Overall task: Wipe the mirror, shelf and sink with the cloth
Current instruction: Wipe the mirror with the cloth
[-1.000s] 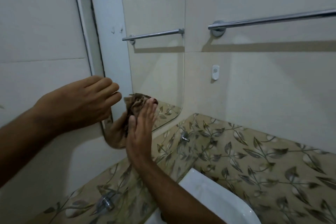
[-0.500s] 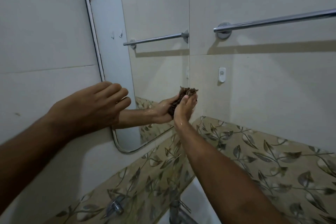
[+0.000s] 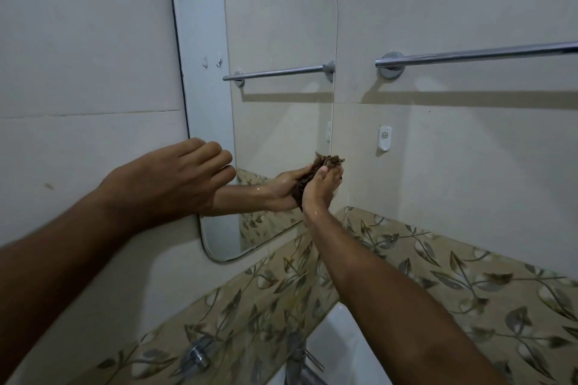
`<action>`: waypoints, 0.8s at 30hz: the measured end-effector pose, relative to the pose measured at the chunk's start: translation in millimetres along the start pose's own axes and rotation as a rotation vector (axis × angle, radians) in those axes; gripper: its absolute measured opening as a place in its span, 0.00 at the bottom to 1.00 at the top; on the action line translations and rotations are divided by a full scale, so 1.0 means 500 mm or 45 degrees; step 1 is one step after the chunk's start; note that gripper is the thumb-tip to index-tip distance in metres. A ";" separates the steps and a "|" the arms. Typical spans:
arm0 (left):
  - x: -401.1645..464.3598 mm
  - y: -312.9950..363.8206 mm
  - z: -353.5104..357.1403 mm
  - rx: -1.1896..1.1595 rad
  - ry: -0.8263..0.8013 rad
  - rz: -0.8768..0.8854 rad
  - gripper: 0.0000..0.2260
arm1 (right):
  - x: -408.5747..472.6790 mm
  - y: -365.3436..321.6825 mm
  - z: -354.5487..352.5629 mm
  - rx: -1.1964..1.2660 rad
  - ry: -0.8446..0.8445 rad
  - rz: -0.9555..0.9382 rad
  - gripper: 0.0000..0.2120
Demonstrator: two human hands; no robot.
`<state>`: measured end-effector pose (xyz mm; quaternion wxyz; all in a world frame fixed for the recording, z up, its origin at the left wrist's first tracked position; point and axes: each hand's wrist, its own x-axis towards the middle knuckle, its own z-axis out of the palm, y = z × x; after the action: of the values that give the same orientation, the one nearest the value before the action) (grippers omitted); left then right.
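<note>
White sink [image 3: 341, 350] at the bottom edge; a chrome tap [image 3: 300, 362], blurred, seemingly mounted on it.

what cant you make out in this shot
Head view only:
- sink: mostly cut off by the bottom edge and covered by the right forearm.
- cloth: largely hidden behind the right hand.
- left hand: palm side faces away, so contact with the mirror is unclear.
- shelf: not in frame.

Dim, flat indoor light from above; the towel rail [image 3: 475, 55] casts a soft shadow below, edges bow, lower foreground blurs.
</note>
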<state>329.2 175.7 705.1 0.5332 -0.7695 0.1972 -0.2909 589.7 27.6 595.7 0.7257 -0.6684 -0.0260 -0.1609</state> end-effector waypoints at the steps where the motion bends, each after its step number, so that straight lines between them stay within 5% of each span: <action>1: 0.000 0.000 0.000 0.001 0.009 0.009 0.09 | 0.004 -0.017 0.003 -0.009 -0.002 -0.047 0.26; 8: 0.002 -0.002 0.012 0.005 0.012 -0.028 0.15 | 0.045 -0.125 0.023 -0.011 -0.004 -0.364 0.26; 17: 0.008 0.005 0.001 -0.006 0.038 -0.112 0.15 | 0.019 0.036 0.008 -0.087 0.131 -0.020 0.27; 21: 0.011 0.002 0.001 -0.028 0.070 -0.264 0.17 | 0.058 -0.035 0.021 -0.014 0.143 -0.002 0.27; 24: 0.012 0.004 0.010 0.009 0.089 -0.334 0.21 | 0.094 -0.152 0.033 0.013 0.136 -0.210 0.28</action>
<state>337.0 174.8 703.5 0.4863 -0.7762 0.1124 -0.3853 616.8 30.5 682.2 0.7138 -0.6507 -0.0432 -0.2554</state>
